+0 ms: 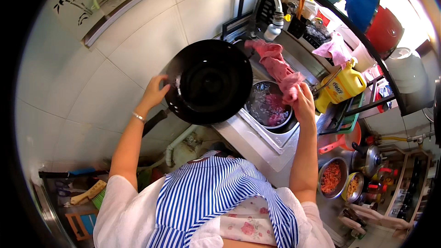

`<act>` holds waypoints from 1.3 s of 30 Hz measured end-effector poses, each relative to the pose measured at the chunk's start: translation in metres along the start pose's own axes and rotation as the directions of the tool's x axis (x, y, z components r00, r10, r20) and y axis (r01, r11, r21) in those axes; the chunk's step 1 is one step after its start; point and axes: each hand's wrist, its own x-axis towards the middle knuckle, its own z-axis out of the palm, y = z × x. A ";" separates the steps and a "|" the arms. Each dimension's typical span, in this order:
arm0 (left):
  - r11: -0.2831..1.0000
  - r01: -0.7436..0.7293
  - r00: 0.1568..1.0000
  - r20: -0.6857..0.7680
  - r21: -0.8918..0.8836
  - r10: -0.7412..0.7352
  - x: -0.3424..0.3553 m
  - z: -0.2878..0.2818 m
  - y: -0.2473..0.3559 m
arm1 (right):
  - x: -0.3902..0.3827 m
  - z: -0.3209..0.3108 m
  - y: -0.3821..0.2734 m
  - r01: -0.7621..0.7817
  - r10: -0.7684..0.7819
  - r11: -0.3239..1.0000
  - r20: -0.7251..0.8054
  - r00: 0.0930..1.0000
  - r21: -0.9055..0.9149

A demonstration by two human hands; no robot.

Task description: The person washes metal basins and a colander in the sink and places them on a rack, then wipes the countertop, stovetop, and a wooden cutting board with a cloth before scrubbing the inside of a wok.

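Note:
A black wok point(209, 80) is tilted up over the left side of the sink, its dark inside toward me. My left hand point(157, 92) grips the wok's left rim, thumb on the inner side; the black handle point(155, 122) points down beside my wrist. In my right hand point(304, 104) is a bunched pink cloth point(275, 62), which stretches up and left toward the wok's right edge. Beneath the cloth, a round metal basin point(271, 126) of water stands in the steel sink, with something pink showing in it.
A faucet point(274, 11) rises behind the sink. To the right are a yellow bottle point(342, 85), a red-orange ladle or dipper point(349, 138), a bowl of shredded orange food point(331, 177) and a lidded pot point(369, 160). A black rack point(333, 14) with bowls overhangs the right side.

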 end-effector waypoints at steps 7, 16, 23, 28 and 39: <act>0.462 0.821 0.449 0.879 -0.336 -0.158 -0.044 -0.026 -0.016 | 0.048 0.111 0.007 0.073 -0.057 0.973 0.078 0.995 -0.219; -0.033 0.937 0.344 0.898 -0.348 0.276 -0.070 -0.003 -0.012 | 0.053 0.182 0.008 0.072 -0.085 0.979 -0.065 0.994 -0.192; -0.072 0.926 0.378 0.894 -0.372 0.240 -0.069 0.004 0.028 | 0.064 0.185 0.000 -0.034 0.057 0.986 0.145 0.988 -0.161; -0.075 0.934 0.356 0.904 -0.348 0.235 -0.078 0.013 0.042 | 0.064 0.163 0.002 0.004 0.069 0.965 0.268 0.961 -0.262; -0.059 0.954 0.299 0.925 -0.293 0.233 -0.080 0.028 0.061 | 0.067 0.092 0.116 0.117 -0.062 0.035 0.115 0.991 -0.992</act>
